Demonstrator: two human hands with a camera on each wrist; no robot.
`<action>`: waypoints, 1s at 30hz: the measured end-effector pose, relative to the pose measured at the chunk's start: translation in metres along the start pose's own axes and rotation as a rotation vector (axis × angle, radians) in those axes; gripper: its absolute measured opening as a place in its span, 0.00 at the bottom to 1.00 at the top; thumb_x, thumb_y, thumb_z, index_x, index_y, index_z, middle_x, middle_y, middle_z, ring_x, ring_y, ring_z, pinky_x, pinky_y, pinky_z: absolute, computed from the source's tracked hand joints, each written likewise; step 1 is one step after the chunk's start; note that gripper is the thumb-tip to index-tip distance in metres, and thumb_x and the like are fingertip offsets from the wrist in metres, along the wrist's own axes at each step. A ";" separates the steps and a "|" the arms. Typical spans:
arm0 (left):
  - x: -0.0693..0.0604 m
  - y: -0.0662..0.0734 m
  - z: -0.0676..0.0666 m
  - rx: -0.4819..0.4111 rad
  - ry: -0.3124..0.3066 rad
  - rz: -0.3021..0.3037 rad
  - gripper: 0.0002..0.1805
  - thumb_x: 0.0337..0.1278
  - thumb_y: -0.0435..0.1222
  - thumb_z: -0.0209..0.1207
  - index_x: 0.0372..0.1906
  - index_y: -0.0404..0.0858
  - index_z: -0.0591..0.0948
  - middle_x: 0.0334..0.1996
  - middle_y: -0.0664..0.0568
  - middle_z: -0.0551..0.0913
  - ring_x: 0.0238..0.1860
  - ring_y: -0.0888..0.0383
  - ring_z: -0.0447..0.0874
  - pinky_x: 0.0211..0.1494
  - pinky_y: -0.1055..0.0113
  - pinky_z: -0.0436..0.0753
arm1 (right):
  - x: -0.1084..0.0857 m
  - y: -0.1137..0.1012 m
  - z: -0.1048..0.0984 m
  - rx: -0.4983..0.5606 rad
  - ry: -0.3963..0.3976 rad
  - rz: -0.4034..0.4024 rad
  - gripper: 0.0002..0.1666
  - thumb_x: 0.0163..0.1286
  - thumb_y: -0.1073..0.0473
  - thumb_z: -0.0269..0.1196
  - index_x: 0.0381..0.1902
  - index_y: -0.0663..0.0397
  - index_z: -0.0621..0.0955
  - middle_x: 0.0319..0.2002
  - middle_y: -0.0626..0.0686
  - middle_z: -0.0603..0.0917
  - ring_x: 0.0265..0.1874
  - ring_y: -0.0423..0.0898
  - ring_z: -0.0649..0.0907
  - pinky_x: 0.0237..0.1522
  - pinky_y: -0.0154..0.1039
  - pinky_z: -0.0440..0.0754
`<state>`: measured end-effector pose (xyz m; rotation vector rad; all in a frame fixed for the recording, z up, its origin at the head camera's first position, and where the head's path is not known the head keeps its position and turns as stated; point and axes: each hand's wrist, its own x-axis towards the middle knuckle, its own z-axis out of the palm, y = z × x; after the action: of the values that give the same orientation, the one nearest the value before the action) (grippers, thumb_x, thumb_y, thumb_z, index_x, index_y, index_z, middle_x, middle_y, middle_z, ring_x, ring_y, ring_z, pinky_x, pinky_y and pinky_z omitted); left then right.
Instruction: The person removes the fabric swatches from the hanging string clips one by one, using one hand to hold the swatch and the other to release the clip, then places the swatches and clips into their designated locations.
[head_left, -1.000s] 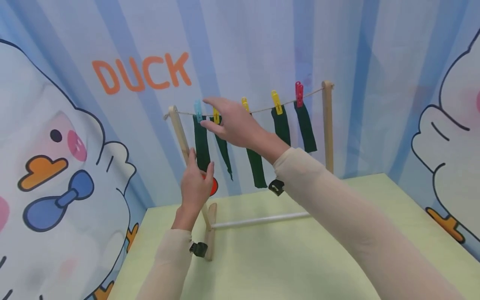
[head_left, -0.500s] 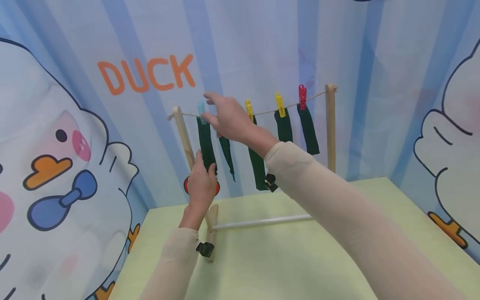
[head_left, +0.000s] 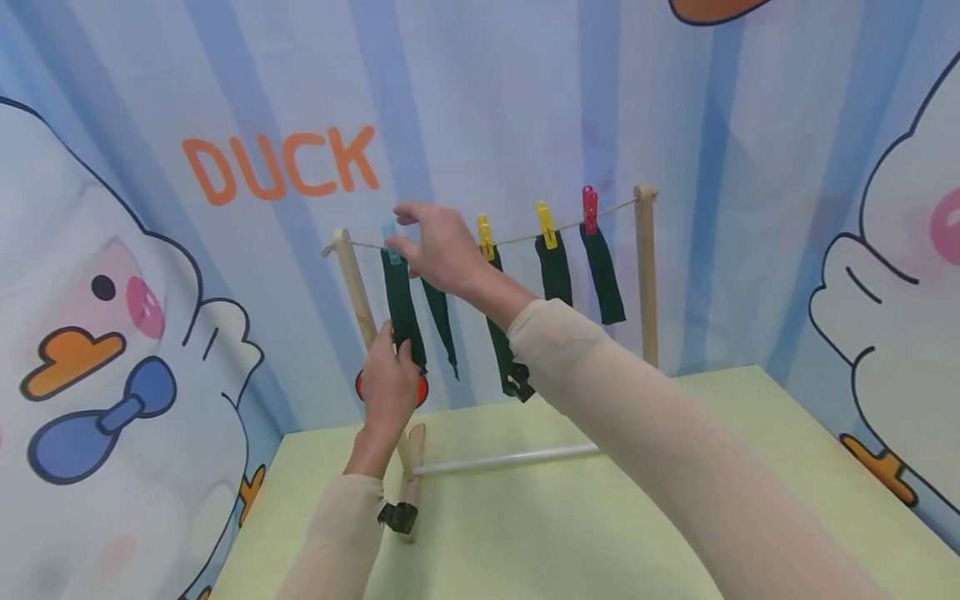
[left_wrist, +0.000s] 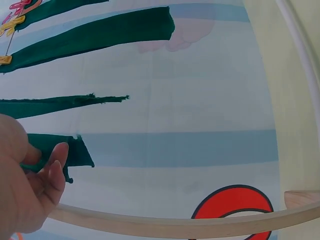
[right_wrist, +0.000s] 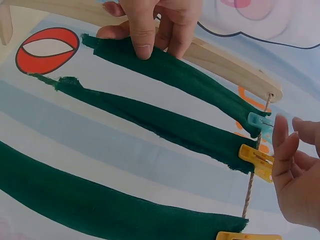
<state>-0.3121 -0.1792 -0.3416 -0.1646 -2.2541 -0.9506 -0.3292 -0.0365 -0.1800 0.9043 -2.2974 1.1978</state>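
Note:
Several dark green cloth strips hang from a cord, held by clothespins. My left hand [head_left: 390, 387] pinches the lower part of the leftmost strip [head_left: 402, 304]; in the right wrist view its thumb lies on that strip [right_wrist: 175, 75]. At the top of the strip is a light blue clothespin [head_left: 390, 232]. My right hand [head_left: 446, 254] is beside this clothespin, thumb and index finger spread apart. In the right wrist view its fingertips are at the end of the clothespin [right_wrist: 258, 121], and a yellow clothespin [right_wrist: 255, 157] is close to the hand [right_wrist: 300, 175].
Wooden posts [head_left: 647, 283] hold up the cord, with a white bar [head_left: 510, 458] low between them over the pale green table [head_left: 525, 533]. Farther right are two yellow clothespins [head_left: 546, 225] and a red one [head_left: 590, 210]. Behind hangs a striped backdrop with duck pictures.
My right hand has come slightly closer to the light blue clothespin. My left hand now has hold of the strip's lower part, where it was beside it. The head view has shifted a little.

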 end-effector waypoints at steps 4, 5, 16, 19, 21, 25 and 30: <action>-0.006 -0.002 -0.006 0.014 -0.012 -0.042 0.24 0.77 0.32 0.49 0.71 0.28 0.66 0.59 0.33 0.76 0.38 0.45 0.87 0.56 0.44 0.78 | 0.001 -0.006 0.008 0.001 -0.018 0.030 0.30 0.75 0.56 0.61 0.71 0.59 0.69 0.63 0.57 0.78 0.22 0.39 0.84 0.34 0.33 0.80; -0.007 -0.002 -0.007 0.016 -0.016 -0.054 0.24 0.77 0.33 0.48 0.71 0.28 0.66 0.58 0.34 0.77 0.38 0.46 0.87 0.56 0.45 0.79 | 0.002 -0.007 0.010 0.003 -0.031 0.040 0.31 0.76 0.56 0.60 0.72 0.58 0.69 0.64 0.57 0.77 0.21 0.39 0.84 0.34 0.34 0.80; -0.010 -0.006 -0.008 0.022 -0.003 -0.047 0.22 0.77 0.33 0.48 0.68 0.27 0.70 0.52 0.35 0.81 0.43 0.43 0.86 0.58 0.44 0.77 | 0.007 -0.013 0.015 -0.017 -0.094 0.115 0.29 0.78 0.56 0.57 0.73 0.56 0.67 0.65 0.56 0.76 0.27 0.43 0.86 0.32 0.34 0.79; -0.005 -0.005 -0.006 0.032 0.015 -0.011 0.18 0.76 0.32 0.49 0.63 0.28 0.75 0.49 0.36 0.82 0.45 0.42 0.84 0.56 0.44 0.78 | 0.009 -0.013 0.011 -0.023 -0.087 0.092 0.29 0.78 0.57 0.56 0.73 0.57 0.68 0.62 0.57 0.78 0.26 0.44 0.85 0.29 0.35 0.78; -0.001 -0.005 -0.005 0.034 0.027 0.010 0.15 0.75 0.31 0.49 0.58 0.28 0.77 0.46 0.37 0.83 0.45 0.41 0.84 0.53 0.44 0.79 | 0.011 -0.012 0.009 -0.031 -0.094 0.068 0.27 0.79 0.59 0.55 0.72 0.58 0.69 0.62 0.58 0.78 0.26 0.45 0.85 0.30 0.34 0.78; 0.002 -0.002 -0.004 0.025 0.044 0.029 0.12 0.74 0.31 0.50 0.53 0.29 0.79 0.44 0.38 0.84 0.45 0.40 0.84 0.50 0.44 0.80 | 0.013 -0.012 0.006 -0.038 -0.122 0.057 0.25 0.79 0.61 0.54 0.70 0.60 0.70 0.62 0.58 0.76 0.37 0.44 0.85 0.37 0.34 0.80; 0.002 -0.002 -0.001 0.003 0.055 0.008 0.13 0.74 0.31 0.51 0.53 0.28 0.79 0.44 0.37 0.85 0.43 0.41 0.85 0.49 0.44 0.81 | 0.013 -0.010 0.005 -0.009 -0.118 0.082 0.21 0.78 0.63 0.54 0.66 0.61 0.73 0.59 0.57 0.77 0.47 0.45 0.82 0.39 0.34 0.80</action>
<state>-0.3141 -0.1820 -0.3410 -0.1447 -2.2025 -0.9366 -0.3316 -0.0495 -0.1689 0.9088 -2.4528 1.1961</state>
